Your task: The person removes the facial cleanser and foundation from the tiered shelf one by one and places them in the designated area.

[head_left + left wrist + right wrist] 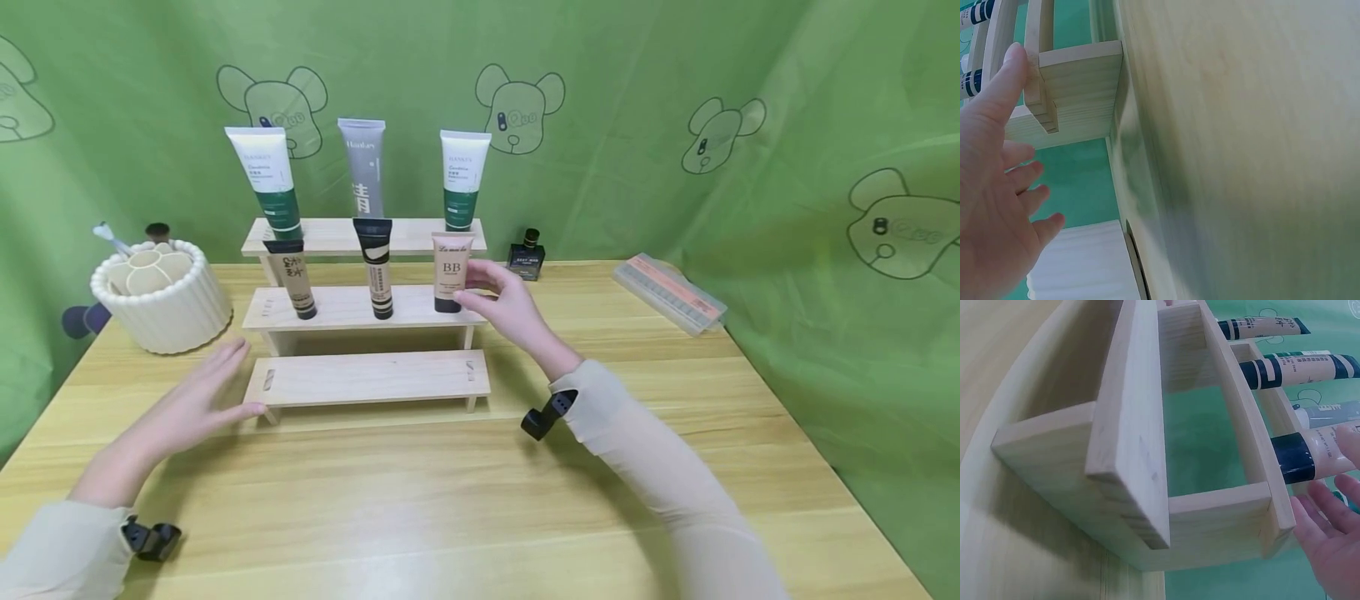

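A pink BB cream tube (452,271) with a black cap stands cap-down at the right end of the middle shelf (341,308). My right hand (510,304) holds it from the right, thumb on its front near the cap and forefinger reaching behind. The right wrist view shows the black cap (1293,457) on the shelf, with the other fingers spread beside it. My left hand (187,404) lies at the left end of the wooden stand's lowest shelf (367,375), fingers extended, thumb at the shelf's corner. No object is in its palm (988,206).
Two more tubes, one beige (295,279) and one black-topped (377,267), share the middle shelf. White-green tubes (273,179) flank a grey tube (363,167) on top. A white ribbed pot (168,308) stands left; a dark bottle (527,257) and clear case (667,292) lie right.
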`<action>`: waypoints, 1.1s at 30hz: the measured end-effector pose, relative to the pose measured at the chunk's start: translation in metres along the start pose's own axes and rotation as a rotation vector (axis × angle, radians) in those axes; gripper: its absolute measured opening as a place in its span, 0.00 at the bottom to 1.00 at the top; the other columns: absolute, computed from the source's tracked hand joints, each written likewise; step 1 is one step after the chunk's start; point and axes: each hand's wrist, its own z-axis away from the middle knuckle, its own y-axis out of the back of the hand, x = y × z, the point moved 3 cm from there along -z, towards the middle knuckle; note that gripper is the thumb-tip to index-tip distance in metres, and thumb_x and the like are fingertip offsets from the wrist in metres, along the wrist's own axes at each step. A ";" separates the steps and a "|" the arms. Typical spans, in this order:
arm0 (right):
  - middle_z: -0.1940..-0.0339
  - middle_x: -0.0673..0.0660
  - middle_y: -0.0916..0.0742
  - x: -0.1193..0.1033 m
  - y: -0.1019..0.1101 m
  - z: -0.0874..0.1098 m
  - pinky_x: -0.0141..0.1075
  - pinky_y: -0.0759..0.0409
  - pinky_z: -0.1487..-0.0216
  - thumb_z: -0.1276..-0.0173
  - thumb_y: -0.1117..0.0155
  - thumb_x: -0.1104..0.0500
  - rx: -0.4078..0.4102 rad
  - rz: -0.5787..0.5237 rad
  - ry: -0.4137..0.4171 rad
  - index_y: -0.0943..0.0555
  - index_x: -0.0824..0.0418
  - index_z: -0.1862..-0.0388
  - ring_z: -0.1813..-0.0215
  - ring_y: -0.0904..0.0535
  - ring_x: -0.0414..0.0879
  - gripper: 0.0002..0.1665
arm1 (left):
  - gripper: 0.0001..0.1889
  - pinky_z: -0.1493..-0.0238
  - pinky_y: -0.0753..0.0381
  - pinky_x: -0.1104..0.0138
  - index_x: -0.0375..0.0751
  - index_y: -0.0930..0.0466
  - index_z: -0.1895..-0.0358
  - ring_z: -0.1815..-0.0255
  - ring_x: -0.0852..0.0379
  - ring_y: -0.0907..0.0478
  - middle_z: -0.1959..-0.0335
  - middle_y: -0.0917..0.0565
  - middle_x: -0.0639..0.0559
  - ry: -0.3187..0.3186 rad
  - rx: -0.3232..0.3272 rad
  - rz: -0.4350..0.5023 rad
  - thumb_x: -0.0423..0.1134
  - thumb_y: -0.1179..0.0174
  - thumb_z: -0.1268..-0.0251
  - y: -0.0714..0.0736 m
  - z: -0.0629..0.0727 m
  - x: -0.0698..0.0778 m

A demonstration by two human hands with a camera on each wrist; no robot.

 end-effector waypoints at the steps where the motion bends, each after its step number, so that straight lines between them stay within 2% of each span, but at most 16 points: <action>1: 0.50 0.63 0.19 0.000 0.000 0.000 0.35 0.26 0.45 0.40 0.35 0.66 0.007 0.007 -0.004 0.28 0.68 0.43 0.49 0.24 0.50 0.26 | 0.45 0.34 0.57 0.43 0.26 0.52 0.31 0.31 0.33 0.57 0.31 0.53 0.27 -0.004 0.001 -0.002 0.49 0.37 0.42 0.000 0.000 0.000; 11: 0.53 0.64 0.18 0.002 -0.001 -0.004 0.36 0.26 0.46 0.39 0.36 0.65 0.045 0.024 -0.005 0.25 0.69 0.48 0.51 0.23 0.51 0.20 | 0.38 0.37 0.50 0.40 0.23 0.43 0.35 0.36 0.28 0.47 0.35 0.44 0.25 -0.059 -0.015 -0.016 0.46 0.40 0.40 -0.001 -0.001 0.004; 24: 0.56 0.64 0.17 -0.001 0.001 -0.002 0.36 0.23 0.51 0.39 0.36 0.66 0.052 0.024 -0.015 0.24 0.70 0.50 0.56 0.21 0.52 0.18 | 0.36 0.40 0.45 0.39 0.24 0.39 0.37 0.38 0.29 0.44 0.36 0.40 0.26 -0.057 -0.015 -0.042 0.47 0.40 0.40 -0.001 0.000 0.008; 28: 0.57 0.64 0.17 -0.005 0.006 0.002 0.36 0.23 0.51 0.39 0.36 0.67 0.066 0.050 -0.008 0.23 0.70 0.51 0.57 0.21 0.52 0.17 | 0.36 0.41 0.44 0.38 0.24 0.39 0.37 0.38 0.28 0.43 0.37 0.40 0.26 -0.062 -0.008 -0.047 0.46 0.39 0.40 -0.001 0.000 0.008; 33: 0.57 0.65 0.17 -0.005 0.018 0.007 0.38 0.21 0.53 0.39 0.36 0.66 0.075 0.039 -0.037 0.24 0.71 0.51 0.58 0.21 0.51 0.18 | 0.36 0.41 0.43 0.38 0.23 0.39 0.37 0.38 0.28 0.42 0.37 0.39 0.27 -0.055 -0.013 -0.051 0.47 0.40 0.40 -0.001 0.000 0.009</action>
